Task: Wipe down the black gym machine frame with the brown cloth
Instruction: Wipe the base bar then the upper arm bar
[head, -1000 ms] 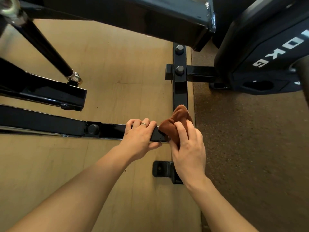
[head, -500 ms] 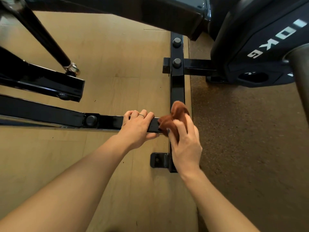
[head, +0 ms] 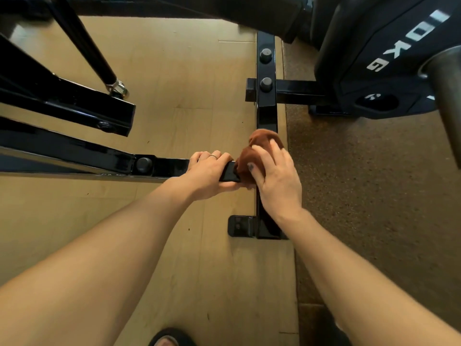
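Since a second ago, our right hand (head: 275,176) is working the brown cloth (head: 252,158) in much the same spot, at the corner where the long bar (head: 164,167) meets the cross bar (head: 267,113) of the black frame; the view itself is shifting slightly. We are bunching the soft, crumpled cloth in curled fingers, thumb pinching it against the joint. Our left hand (head: 209,171) is wrapping the bar just beside it, steadying us. We are likely best served pressing firmly and turning the cloth around the square tube's edges, since glossy paint shows smears; its underside is hidden from us. Rounded bolt caps (head: 266,83) are dotting the frame above a pale wooden floor (head: 174,83).
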Tool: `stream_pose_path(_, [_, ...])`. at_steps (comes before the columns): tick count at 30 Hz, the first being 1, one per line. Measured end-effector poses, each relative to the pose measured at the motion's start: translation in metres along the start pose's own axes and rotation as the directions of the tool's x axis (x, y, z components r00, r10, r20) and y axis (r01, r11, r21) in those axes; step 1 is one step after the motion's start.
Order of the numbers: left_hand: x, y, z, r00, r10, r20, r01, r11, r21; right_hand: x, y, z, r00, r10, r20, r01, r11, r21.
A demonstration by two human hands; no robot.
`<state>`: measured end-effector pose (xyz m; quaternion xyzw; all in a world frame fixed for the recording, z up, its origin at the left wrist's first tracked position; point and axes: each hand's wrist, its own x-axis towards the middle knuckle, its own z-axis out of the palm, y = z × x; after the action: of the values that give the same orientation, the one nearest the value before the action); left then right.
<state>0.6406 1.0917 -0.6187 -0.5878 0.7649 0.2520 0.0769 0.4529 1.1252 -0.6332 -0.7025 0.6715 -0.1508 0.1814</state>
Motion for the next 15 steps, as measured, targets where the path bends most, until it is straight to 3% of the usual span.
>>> stream_pose_path(3, [-0.015, -0.007, -0.008, 0.996, 0.049, -0.076, -0.047, 0.998, 0.035, 0.003, -0.003, 0.003, 0.999, -0.024, -0.027, 0.021, 0.995, -0.097])
stream_pose_path(8, [-0.054, -0.061, -0.019, 0.987, -0.070, -0.141, 0.121, 0.912, 0.392, -0.042, -0.007, 0.008, 0.982, -0.182, 0.054, 0.189, 0.962, -0.195])
stream_pose_path(11, [-0.057, -0.076, -0.024, 0.981, -0.072, -0.180, 0.135, 0.921, 0.365, -0.018, -0.020, 0.007, 0.963, -0.250, 0.097, 0.266, 0.938, -0.223])
stream_pose_path(15, [-0.051, -0.079, -0.027, 0.988, -0.046, -0.150, 0.096, 0.931, 0.351, 0.009, -0.074, 0.038, 0.846, -0.492, 0.206, 0.531, 0.811, -0.245])
